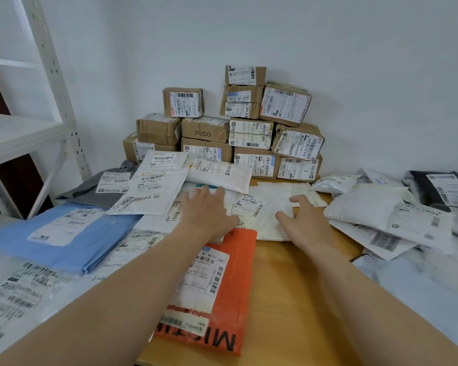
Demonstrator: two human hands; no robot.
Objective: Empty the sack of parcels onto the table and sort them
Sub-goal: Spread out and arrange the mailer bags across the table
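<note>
White parcel [262, 207], between left hand [206, 210], right hand [304, 217]

White perforated-steel shelving rack [56, 83] at far left, cut off by top and left frame edges. Slotted white upright post [74, 143] slants across view, rows of holes along its face. Thick white shelf board [16, 136] at mid height, joined to post. Thinner white upper shelf [8, 62] above it. White diagonal brace [46, 179] under board, meeting post. Dark reddish-brown panel [13, 183] behind rack, seen through gaps. Plain pale blue-white painted wall [354, 48] fills upper frame.
</note>
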